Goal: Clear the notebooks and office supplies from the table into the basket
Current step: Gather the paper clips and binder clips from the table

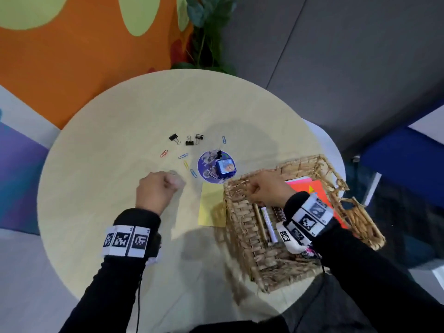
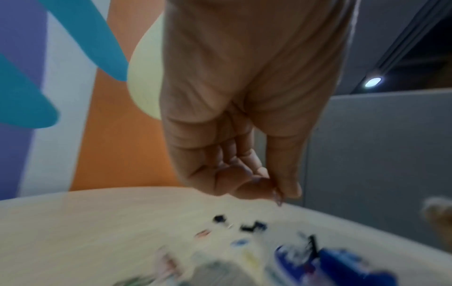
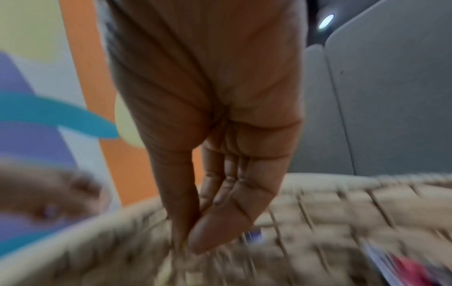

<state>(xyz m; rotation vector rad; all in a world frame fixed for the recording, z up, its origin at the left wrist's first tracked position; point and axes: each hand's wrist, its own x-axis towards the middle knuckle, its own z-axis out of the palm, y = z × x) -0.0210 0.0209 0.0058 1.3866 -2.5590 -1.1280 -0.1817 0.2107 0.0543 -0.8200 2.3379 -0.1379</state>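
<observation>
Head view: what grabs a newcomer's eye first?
The wicker basket at the table's right edge, with orange notebooks and pens already inside and the right hand over its rim, fingers pinched together. Next, the loose supplies mid-table: three black binder clips, coloured paper clips and a blue round disc. The left hand hovers beside them, fingers curled.

Your round table [image 1: 108, 121] carries three binder clips [image 1: 189, 139], scattered paper clips [image 1: 183, 156], a purple disc [image 1: 207, 164], a yellow notepad [image 1: 211, 205], and the wicker basket [image 1: 242, 227] at its right edge.
</observation>
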